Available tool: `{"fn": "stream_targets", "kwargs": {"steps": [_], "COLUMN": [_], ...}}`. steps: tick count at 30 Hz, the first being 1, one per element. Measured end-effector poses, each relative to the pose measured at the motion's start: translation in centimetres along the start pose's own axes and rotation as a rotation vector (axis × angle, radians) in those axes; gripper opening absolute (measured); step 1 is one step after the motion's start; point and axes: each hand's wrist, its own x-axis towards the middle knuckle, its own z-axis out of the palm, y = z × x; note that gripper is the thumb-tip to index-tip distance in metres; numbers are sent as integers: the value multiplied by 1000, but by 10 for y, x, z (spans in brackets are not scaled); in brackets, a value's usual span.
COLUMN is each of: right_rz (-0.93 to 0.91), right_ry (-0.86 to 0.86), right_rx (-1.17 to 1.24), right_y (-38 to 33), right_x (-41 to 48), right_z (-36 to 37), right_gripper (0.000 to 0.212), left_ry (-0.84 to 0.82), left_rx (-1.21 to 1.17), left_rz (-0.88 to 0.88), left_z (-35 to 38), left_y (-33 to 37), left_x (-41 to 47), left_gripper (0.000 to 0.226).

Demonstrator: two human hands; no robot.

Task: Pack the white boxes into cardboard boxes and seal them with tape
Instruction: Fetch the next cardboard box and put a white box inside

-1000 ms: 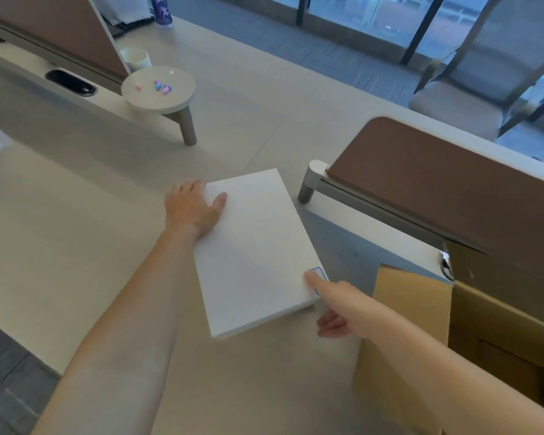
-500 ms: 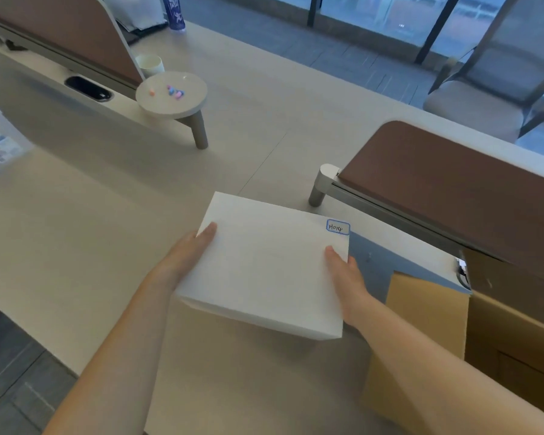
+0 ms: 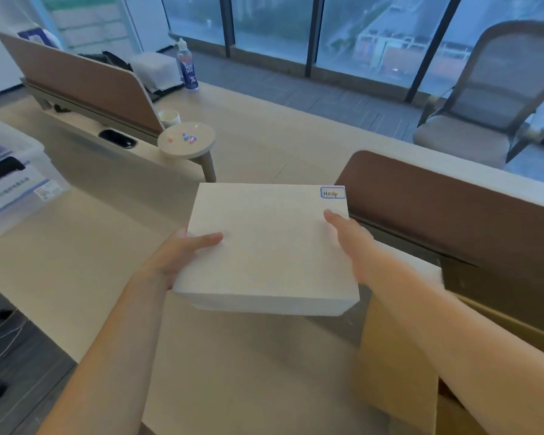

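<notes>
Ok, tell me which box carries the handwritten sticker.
The white box, held by the left hand and right hand: a blue-bordered sticker sits at its far right corner. The cardboard box shows none.

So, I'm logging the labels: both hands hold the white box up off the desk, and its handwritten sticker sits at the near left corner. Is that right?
Not quite. The head view shows the handwritten sticker at the far right corner of the white box, not the near left. The left hand and right hand do hold it up off the desk.
</notes>
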Motion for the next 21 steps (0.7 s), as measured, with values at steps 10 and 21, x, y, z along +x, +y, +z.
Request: {"fn": "stream_targets", "kwargs": {"steps": [10, 21], "right_rz": [-127, 11], "right_ry": [88, 327], "right_rx": [-33, 87], "right_y": [-39, 32], "right_x": [-105, -211], "right_z": [-108, -310], "right_gripper": [24, 19], "left_ry": [-62, -358], "left_rx": [17, 216], "left_rz": [99, -64], "left_z": [111, 308], "left_y": [27, -21], "left_x": [-61, -100], "left_gripper": [62, 72]}}
